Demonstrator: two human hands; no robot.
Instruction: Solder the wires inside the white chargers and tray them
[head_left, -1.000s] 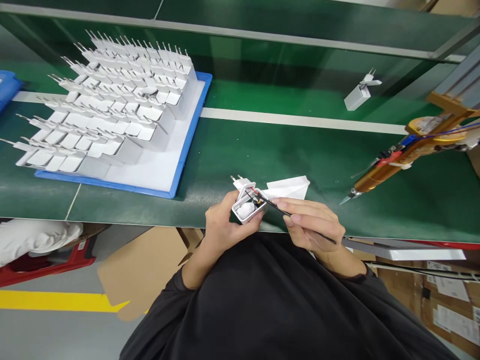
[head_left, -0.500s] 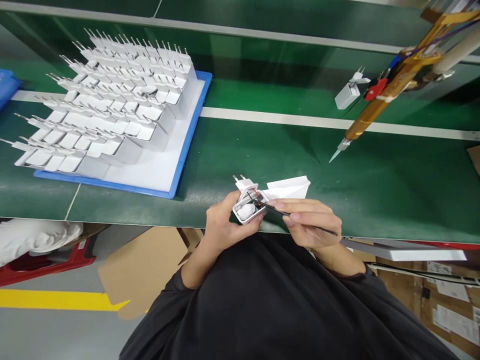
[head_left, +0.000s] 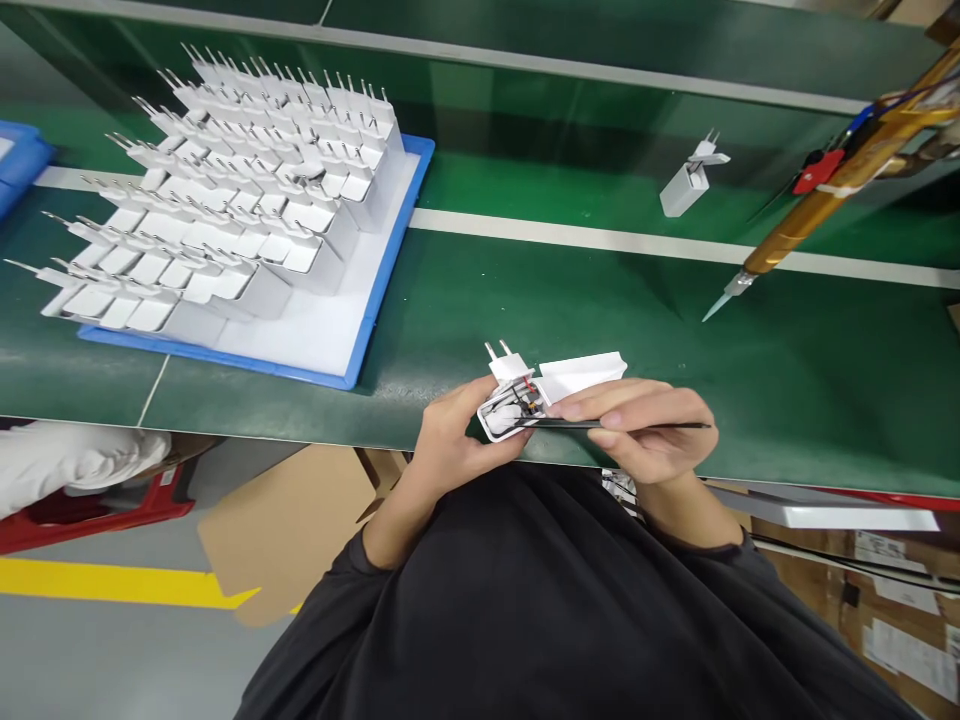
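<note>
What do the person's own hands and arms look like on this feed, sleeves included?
The left hand and right hand are both bare, with no glove, ring or watch in sight. The left sleeve and right sleeve are plain black, match the black top, and end short of the wrists. No markings show on them.

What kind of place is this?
Probably a factory workshop: white plug adapters stand in rows on a blue-edged tray, a pointed gold tool hangs over the bench, and the left hand holds an open adapter with wires showing.
</note>
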